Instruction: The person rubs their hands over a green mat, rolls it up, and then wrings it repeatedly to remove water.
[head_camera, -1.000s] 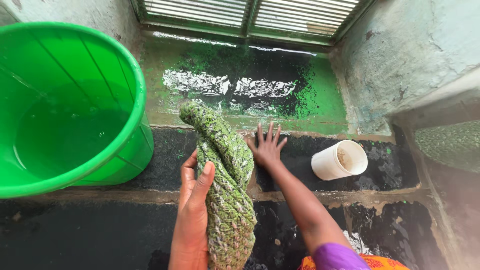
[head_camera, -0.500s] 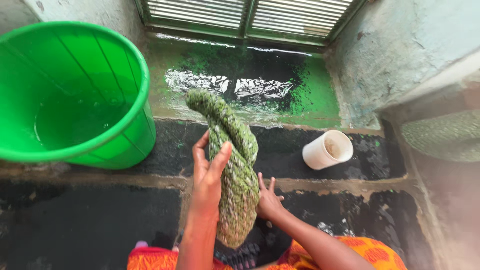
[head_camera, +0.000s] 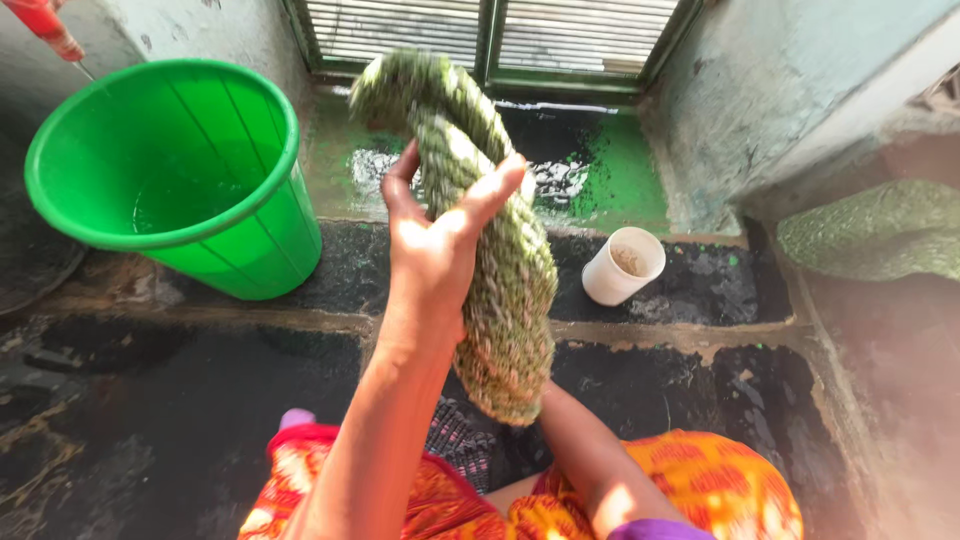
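The wet dark floor (head_camera: 150, 420) fills the lower half of the view, with a raised ledge (head_camera: 700, 290) running across it below a shuttered window (head_camera: 500, 35). At the ledge's left end stands a green bucket (head_camera: 170, 170), upright, with some water in the bottom. A twisted green cloth (head_camera: 495, 270), wrung into a thick rope and folded over at the top, hangs upright in the air above the middle of the ledge. A second green cloth (head_camera: 870, 230) lies on a grey block by the right wall. The left hand (head_camera: 435, 250) is wrapped around the upper part of the twisted cloth, thumb on one side and fingers pressing the other. The right hand is hidden behind the lower end of the cloth; it seems to grip there, but I cannot tell. A small white cup (head_camera: 622, 266) stands on the ledge just right of the cloth, apart from it.
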